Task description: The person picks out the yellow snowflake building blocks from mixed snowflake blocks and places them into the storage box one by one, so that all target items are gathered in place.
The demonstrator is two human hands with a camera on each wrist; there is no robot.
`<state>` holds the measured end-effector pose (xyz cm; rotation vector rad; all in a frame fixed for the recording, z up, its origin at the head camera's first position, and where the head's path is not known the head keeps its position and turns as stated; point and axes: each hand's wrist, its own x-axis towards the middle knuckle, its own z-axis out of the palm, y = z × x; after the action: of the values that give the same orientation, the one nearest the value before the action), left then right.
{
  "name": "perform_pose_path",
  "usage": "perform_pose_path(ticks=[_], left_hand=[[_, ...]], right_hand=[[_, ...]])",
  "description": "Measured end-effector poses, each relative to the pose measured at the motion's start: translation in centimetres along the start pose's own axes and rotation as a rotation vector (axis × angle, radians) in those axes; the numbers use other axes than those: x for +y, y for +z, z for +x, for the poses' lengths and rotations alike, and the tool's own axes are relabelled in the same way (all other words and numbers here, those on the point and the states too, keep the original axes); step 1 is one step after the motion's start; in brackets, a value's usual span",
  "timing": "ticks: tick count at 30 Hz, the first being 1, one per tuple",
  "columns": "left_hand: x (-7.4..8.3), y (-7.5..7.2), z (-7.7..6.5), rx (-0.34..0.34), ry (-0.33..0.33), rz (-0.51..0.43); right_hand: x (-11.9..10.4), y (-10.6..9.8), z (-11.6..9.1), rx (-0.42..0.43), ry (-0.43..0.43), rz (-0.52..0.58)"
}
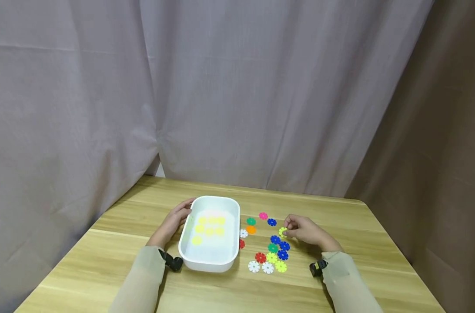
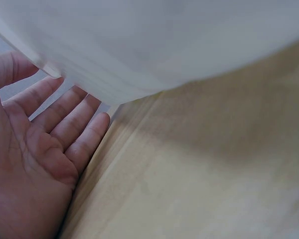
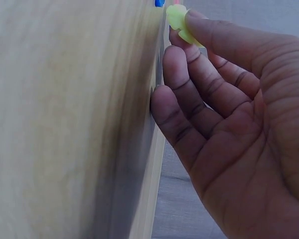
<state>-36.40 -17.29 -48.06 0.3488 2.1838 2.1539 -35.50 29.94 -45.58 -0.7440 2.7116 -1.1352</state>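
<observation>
My left hand (image 1: 176, 221) rests at the left side of a white plastic basin (image 1: 209, 262). In the left wrist view its fingers (image 2: 72, 119) are extended beside the basin's outer wall, with fingertips partly hidden behind it and the thumb at the rim. Several yellow snowflake discs (image 1: 209, 231) lie flat inside the basin. To the right, my right hand (image 1: 306, 230) pinches a yellow snowflake disc (image 3: 178, 19) between thumb and index finger, close over the table. Its other fingers are loosely bent.
Between basin and right hand lie several snowflake discs: blue (image 1: 282, 254), green (image 1: 251, 221), white (image 1: 254, 266), red (image 1: 260, 258), orange (image 1: 251, 229), pink (image 1: 263, 215) and yellow (image 1: 281, 266). Grey curtains (image 1: 261, 95) hang behind the wooden table (image 1: 206, 295).
</observation>
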Motion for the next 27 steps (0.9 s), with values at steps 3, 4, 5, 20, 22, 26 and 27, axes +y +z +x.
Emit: perform_pose_path(ticks=[3, 4, 5, 20, 22, 26, 27], left_hand=[[0.2, -0.2, 0.1, -0.006, -0.004, -0.004], [0.2, -0.2, 0.1, -0.006, -0.009, -0.011], [0.2, -0.2, 0.0, -0.008, -0.009, -0.015], [0.2, 0.1, -0.1, 0.015, -0.011, -0.019], [0.2, 0.1, -0.1, 0.024, -0.011, -0.015], [0.1, 0.0, 0.0, 0.019, -0.011, -0.017], [0.1, -0.1, 0.0, 0.013, -0.01, -0.017]], right_hand=[[-0.7, -0.2, 0.1, 0.006, -0.016, 0.02], [-0.7, -0.2, 0.1, 0.008, -0.019, 0.029], [-0.7, -0.1, 0.1, 0.011, -0.026, 0.041], [-1.7, -0.1, 0.5, 0.089, -0.024, 0.047], [-2.7, 0.0, 0.8, 0.113, -0.053, 0.036], [-4.9, 0.5, 1.7, 0.109, -0.116, 0.082], [-5.4, 0.7, 2.0, 0.099, -0.128, 0.096]])
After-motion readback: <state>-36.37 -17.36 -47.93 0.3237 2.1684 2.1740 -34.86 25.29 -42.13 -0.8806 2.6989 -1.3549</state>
